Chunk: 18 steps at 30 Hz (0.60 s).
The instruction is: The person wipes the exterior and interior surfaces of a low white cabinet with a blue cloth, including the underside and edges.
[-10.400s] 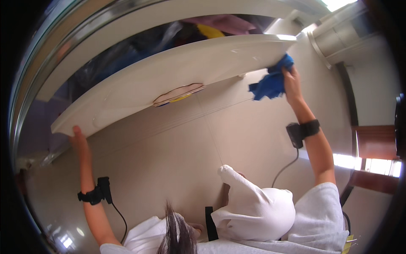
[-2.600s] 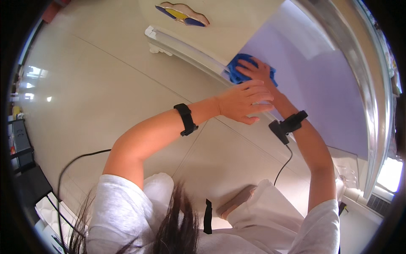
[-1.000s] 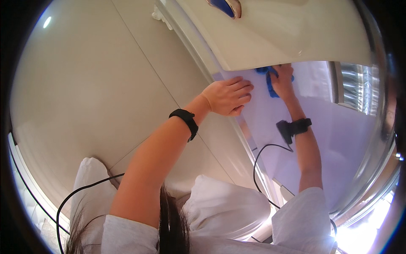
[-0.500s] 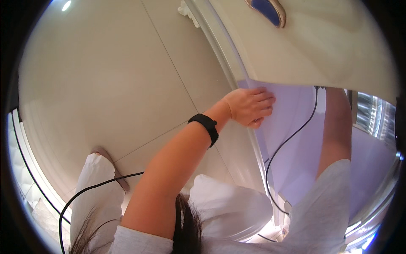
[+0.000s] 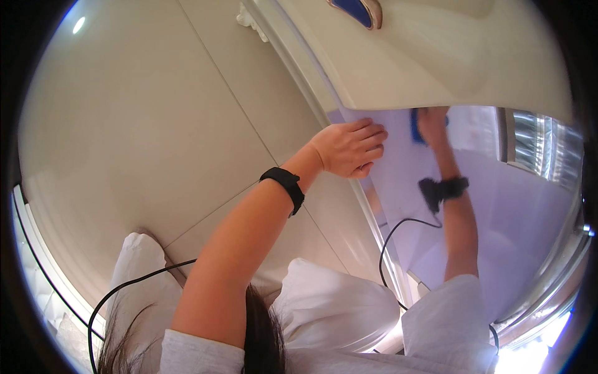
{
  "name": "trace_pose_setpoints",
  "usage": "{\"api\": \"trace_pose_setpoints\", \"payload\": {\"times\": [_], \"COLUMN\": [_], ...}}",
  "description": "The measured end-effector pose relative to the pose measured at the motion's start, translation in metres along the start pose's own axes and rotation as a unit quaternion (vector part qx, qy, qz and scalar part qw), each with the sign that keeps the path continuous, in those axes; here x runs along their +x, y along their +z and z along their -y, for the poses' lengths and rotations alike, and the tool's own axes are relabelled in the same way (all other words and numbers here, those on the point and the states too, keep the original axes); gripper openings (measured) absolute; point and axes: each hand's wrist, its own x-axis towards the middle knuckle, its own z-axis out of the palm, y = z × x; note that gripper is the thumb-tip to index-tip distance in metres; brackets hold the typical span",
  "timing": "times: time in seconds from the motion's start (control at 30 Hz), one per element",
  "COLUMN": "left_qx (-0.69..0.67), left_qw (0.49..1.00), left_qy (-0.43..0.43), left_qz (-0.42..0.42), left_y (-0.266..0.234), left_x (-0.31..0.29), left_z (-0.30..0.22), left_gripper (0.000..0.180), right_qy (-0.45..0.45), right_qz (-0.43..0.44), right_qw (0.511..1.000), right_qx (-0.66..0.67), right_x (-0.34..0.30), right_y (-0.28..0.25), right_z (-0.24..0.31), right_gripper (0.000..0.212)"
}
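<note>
My left hand rests at the left edge of a glossy purple-tinted surface. Its fingers are loosely bent and slightly apart, and nothing shows in them. A black band is round that wrist. My right hand is on the same surface, partly under the lip of an overhanging cream panel. It is closed on a blue pad or cloth, whose exact kind is hard to make out. The right fingertips are hidden by the panel. A black strap with a cable circles the right wrist.
A black cable runs from the right wrist toward my lap; another cable passes by my left arm. A blue and gold fitting sits on the cream panel. Shiny ribbed silver material is at the right. Pale floor tiles lie at the left.
My right hand has come back from behind the cream panel, so the hand, the blue pad and the wrist strap now show. My left hand stays at the edge; the view has shifted slightly.
</note>
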Motion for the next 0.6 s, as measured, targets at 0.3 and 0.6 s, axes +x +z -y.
{"api": "trace_pose_setpoints", "payload": {"times": [0.3, 0.6], "left_qx": [-0.004, -0.016], "left_qw": [0.999, 0.999], "left_qy": [0.028, 0.025], "left_qz": [-0.035, -0.026], "left_y": [-0.011, -0.011], "left_x": [0.007, 0.006], "left_z": [0.005, 0.025], "left_gripper": [0.018, 0.018], "right_qy": [0.379, 0.337], "right_qz": [0.046, 0.069], "right_qw": [0.918, 0.925], "right_qx": [-0.107, -0.161], "right_x": [0.075, 0.092], "right_y": [0.033, 0.033], "right_z": [-0.175, -0.151], "right_gripper": [0.032, 0.035]}}
